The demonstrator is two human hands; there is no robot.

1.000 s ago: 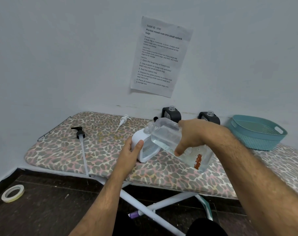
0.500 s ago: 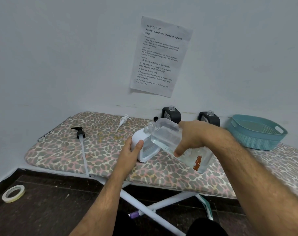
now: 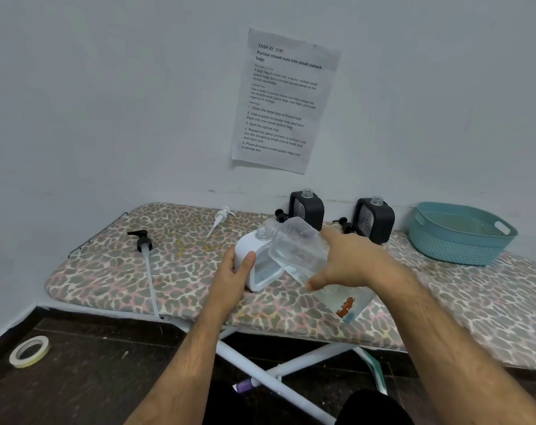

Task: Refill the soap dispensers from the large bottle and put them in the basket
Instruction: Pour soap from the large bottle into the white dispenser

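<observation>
1. White square plastic soap dispenser [image 3: 254, 265] is standing uncapped on a leopard-print ironing board [image 3: 174, 271], the left hand [image 3: 234, 274] gripping its side.
2. Right hand [image 3: 349, 262] is clasping a large clear plastic bottle [image 3: 294, 250], tilting its neck onto the dispenser's mouth.
3. Teal plastic basket [image 3: 460, 234] is sitting well right.

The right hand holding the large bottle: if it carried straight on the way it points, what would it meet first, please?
The right hand points left and slightly away, tilting the large clear bottle. Going on, the bottle would press on the white dispenser that the left hand steadies; depth is unclear, but their mouths look close.
</observation>
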